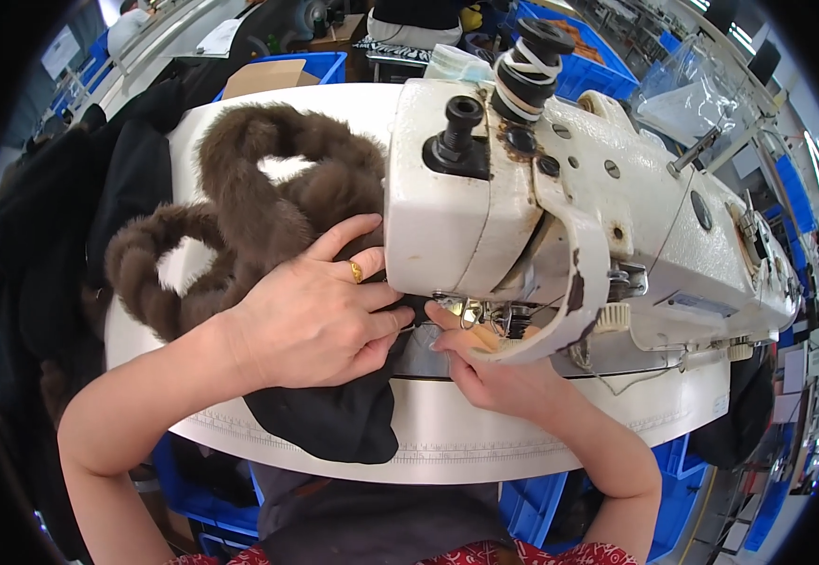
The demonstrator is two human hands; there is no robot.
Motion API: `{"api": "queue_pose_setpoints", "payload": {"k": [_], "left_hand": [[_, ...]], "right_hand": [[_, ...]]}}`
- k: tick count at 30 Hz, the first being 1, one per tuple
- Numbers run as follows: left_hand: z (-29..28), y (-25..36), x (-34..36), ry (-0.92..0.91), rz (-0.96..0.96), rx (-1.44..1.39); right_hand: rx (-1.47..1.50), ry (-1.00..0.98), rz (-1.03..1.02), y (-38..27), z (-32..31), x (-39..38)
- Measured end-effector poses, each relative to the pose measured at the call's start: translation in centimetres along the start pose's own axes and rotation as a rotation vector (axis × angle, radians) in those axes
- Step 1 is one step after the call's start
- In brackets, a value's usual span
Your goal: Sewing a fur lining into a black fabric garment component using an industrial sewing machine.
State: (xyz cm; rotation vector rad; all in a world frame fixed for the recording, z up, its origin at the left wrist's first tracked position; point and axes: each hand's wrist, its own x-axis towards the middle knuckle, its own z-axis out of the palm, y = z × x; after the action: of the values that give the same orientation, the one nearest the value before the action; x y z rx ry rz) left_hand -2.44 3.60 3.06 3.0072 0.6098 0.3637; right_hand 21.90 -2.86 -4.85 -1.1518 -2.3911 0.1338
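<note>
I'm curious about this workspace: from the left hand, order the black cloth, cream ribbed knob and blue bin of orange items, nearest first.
1. Black cloth: beneath the left hand.
2. Cream ribbed knob: to its right, on the sewing machine.
3. Blue bin: farther back, beyond the machine.

Sewing mach. head [438, 221] hid the R end of the brown fur trim [259, 212]. L grip [311, 315] covered pt. of the blk cloth [334, 424]. R grip [499, 381] was partly behind the wht curved lever [590, 254]; needle couldn't be made out. Ruler scale [522, 454] was too small to read. Btm edge cut off red patterned clothing [574, 555]; bkgd person [130, 26] was tiny, blurred.
</note>
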Motion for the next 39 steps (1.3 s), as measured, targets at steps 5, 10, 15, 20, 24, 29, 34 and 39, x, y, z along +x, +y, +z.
{"api": "queue_pose_setpoints", "payload": {"k": [5, 10, 15, 20, 24, 29, 34, 39], "left_hand": [[-0.2, -0.2, -0.1, -0.009, 0.022, 0.036], [0.8, -0.3, -0.4, 0.028, 0.046, 0.070], [1.0, 0.3, -0.2, 0.048, 0.038, 0.079], [1.2, 0.3, -0.1, 0.063, 0.036, 0.053], [1.3, 0.0, -0.4, 0.080, 0.073, 0.080], [0.3, 1.0, 1.4, -0.123, 0.063, 0.200], [0.3, 2.8, 0.0, -0.178, 0.175, 0.332], [-1.4, 4.5, -5.6, 0.005, 0.030, 0.093]], "right_hand": [[-0.010, -0.016, 0.014, 0.0, 0.7, -0.2], [0.063, -0.062, -0.114, 0.4, -0.4, -0.6], [0.191, 0.108, -0.088, 0.9, 0.0, -1.0], [0.097, 0.127, -0.019, 0.5, 0.5, -0.5], [0.027, 0.020, 0.014, -0.2, 1.1, 0.6], [-0.042, 0.254, -0.029, -0.8, 3.4, 1.8], [-0.072, 0.283, 0.009, -0.6, 3.6, 1.9], [0.090, 0.286, -0.140, -1.2, 2.4, 2.1]]}}
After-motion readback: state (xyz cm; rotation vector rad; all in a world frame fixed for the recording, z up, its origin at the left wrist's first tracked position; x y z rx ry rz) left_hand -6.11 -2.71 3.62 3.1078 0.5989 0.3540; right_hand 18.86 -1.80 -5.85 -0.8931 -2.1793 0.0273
